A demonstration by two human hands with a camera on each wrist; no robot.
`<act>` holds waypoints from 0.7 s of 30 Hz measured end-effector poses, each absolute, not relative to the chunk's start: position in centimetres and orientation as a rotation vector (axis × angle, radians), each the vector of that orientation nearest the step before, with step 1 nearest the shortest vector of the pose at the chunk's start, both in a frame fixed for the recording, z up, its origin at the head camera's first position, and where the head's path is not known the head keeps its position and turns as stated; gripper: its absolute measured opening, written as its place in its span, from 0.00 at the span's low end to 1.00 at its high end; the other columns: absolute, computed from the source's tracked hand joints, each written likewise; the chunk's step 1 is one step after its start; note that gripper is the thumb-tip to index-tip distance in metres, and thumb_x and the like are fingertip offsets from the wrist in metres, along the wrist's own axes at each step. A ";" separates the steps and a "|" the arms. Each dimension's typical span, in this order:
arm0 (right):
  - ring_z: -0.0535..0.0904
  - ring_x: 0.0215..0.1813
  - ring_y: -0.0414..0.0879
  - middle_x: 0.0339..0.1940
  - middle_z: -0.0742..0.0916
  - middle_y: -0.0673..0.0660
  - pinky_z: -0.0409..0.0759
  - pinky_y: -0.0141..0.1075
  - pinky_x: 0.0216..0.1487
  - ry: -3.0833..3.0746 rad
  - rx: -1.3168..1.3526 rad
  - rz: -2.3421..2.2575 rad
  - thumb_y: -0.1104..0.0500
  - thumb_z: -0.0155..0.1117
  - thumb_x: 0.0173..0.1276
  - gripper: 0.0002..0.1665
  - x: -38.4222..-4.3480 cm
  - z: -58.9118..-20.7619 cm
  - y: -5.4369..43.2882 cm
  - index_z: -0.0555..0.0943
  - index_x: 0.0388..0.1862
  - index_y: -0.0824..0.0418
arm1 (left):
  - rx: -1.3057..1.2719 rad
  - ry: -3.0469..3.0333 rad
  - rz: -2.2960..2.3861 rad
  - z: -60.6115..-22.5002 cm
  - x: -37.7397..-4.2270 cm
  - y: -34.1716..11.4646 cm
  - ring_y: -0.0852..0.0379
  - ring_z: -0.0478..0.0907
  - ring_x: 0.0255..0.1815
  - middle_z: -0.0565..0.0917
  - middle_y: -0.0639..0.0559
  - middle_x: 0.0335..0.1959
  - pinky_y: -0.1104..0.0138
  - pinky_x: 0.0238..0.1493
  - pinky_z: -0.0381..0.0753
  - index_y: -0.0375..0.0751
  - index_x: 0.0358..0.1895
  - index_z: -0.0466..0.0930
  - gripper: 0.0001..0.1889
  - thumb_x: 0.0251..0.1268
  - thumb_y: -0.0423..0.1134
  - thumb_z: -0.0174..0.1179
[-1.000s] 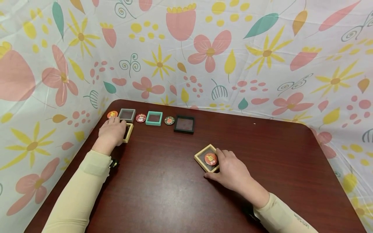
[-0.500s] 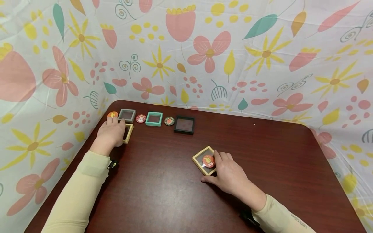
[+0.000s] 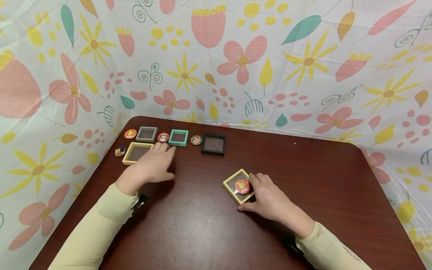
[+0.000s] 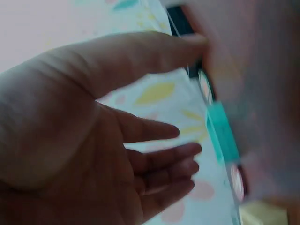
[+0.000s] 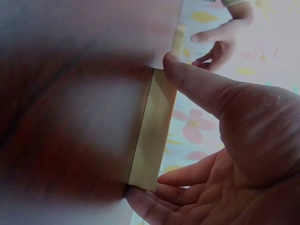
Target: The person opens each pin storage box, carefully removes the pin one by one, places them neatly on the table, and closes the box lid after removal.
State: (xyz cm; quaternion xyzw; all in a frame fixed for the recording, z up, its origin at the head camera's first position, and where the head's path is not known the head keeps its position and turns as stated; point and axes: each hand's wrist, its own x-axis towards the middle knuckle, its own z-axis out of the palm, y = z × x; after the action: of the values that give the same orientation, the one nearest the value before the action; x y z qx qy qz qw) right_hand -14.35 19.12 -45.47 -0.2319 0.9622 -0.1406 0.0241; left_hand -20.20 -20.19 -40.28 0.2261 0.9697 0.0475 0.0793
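Observation:
My right hand (image 3: 271, 197) grips a small gold display frame (image 3: 230, 192) at the table's middle right, thumb and fingers on its edges. An orange-red round badge (image 3: 242, 186) with a yellow thumbs-up shows in its clear window. In the right wrist view, the thumb and fingers hold both ends of the frame's side (image 5: 152, 131). My left hand (image 3: 152, 163) hovers at the left, its relaxed fingers (image 4: 159, 126) holding nothing. It partly covers the right edge of another gold frame (image 3: 136, 152). Beside that frame lies a dark, multicoloured badge (image 3: 119, 151).
Along the back left stand a grey frame (image 3: 147, 134), a teal frame (image 3: 178, 137) and a black frame (image 3: 213, 144). Between and beside them lie an orange badge (image 3: 130, 134), a red badge (image 3: 163, 137) and a dark green badge (image 3: 196, 140). A flowered cloth (image 3: 243, 93) backs the table.
My left hand has left the far-left gold frame and moved right, uncovering that frame and the multicoloured badge. The right hand and its frame have barely shifted.

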 end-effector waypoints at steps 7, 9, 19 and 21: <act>0.80 0.59 0.60 0.58 0.82 0.67 0.85 0.55 0.59 2.957 -0.707 -0.454 0.35 0.93 0.52 0.68 -14.5 -45.4 19.3 0.74 0.76 0.78 | 0.814 2.686 0.374 -41.0 -18.6 -15.9 0.32 0.66 0.82 0.73 0.31 0.78 0.43 0.79 0.70 0.26 0.83 0.66 0.48 0.70 0.53 0.75; 0.80 0.57 0.59 0.56 0.82 0.66 0.85 0.54 0.57 2.948 -0.701 -0.461 0.36 0.93 0.52 0.67 -14.6 -45.4 19.3 0.74 0.76 0.77 | 0.837 2.635 0.415 -41.3 -18.3 -14.8 0.33 0.63 0.85 0.72 0.31 0.81 0.43 0.82 0.66 0.27 0.84 0.66 0.48 0.72 0.54 0.74; 0.77 0.46 0.48 0.47 0.80 0.56 0.83 0.48 0.49 2.893 -0.668 -0.519 0.39 0.93 0.55 0.61 -14.3 -45.3 18.9 0.77 0.75 0.73 | 0.946 2.561 0.444 -43.4 -17.8 -10.5 0.34 0.63 0.86 0.69 0.31 0.82 0.47 0.83 0.66 0.28 0.86 0.61 0.55 0.69 0.60 0.77; 0.76 0.44 0.46 0.46 0.80 0.55 0.83 0.46 0.47 2.879 -0.672 -0.542 0.40 0.93 0.56 0.59 -14.3 -45.4 18.8 0.77 0.75 0.72 | 0.983 2.577 0.429 -43.8 -17.9 -9.7 0.38 0.68 0.82 0.73 0.34 0.78 0.50 0.79 0.71 0.28 0.85 0.64 0.55 0.67 0.60 0.79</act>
State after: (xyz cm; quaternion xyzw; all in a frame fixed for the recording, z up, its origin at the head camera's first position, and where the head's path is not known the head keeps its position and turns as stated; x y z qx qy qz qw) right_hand -14.31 18.79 -45.44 -0.2230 0.9556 -0.1800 0.0680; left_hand -17.87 -9.68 -43.75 0.3467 0.9091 0.1513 0.1744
